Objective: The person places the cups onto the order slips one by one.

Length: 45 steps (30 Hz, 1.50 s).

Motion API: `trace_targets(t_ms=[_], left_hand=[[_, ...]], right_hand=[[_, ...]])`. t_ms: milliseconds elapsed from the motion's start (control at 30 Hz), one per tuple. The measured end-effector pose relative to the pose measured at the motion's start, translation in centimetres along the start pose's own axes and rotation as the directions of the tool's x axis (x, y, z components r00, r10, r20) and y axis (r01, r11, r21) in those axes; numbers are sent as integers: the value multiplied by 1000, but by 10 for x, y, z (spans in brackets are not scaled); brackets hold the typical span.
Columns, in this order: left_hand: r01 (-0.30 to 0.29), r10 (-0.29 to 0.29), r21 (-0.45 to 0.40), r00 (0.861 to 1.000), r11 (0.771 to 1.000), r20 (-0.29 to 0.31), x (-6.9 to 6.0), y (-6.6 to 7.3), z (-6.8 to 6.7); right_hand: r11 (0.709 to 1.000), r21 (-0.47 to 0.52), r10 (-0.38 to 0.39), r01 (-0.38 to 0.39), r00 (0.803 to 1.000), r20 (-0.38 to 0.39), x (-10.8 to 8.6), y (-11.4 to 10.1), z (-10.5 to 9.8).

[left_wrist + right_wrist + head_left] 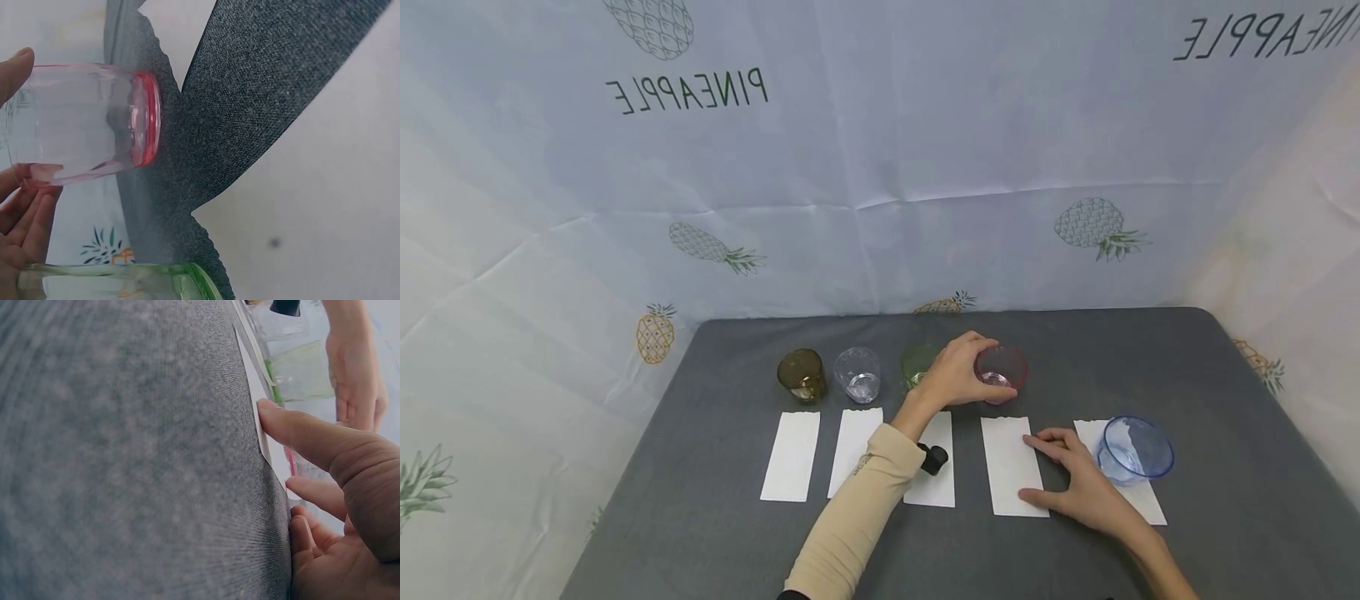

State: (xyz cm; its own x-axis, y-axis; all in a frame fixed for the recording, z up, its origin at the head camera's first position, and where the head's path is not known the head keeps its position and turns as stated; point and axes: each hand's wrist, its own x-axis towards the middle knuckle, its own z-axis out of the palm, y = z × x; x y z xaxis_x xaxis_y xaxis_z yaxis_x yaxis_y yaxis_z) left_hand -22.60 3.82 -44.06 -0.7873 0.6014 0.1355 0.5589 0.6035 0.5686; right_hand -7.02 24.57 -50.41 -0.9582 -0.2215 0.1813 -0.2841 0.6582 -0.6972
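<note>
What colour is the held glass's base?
The base is pinkish red, clearest in the left wrist view.

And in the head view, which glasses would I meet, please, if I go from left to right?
Brown glass, clear glass, green glass, pink glass in the left hand, blue glass over a white paper strip.

Grey table [700, 492] — five paper strips [790, 457] — brown, clear, green glasses [858, 375].
</note>
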Motion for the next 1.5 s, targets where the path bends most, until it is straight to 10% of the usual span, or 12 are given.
trace_targets(t_ms=[1500], left_hand=[[-121, 108, -122, 989, 985, -103, -25, 30, -12]], right_hand=[[1000, -3, 10, -10, 1000, 13, -1, 0, -1]])
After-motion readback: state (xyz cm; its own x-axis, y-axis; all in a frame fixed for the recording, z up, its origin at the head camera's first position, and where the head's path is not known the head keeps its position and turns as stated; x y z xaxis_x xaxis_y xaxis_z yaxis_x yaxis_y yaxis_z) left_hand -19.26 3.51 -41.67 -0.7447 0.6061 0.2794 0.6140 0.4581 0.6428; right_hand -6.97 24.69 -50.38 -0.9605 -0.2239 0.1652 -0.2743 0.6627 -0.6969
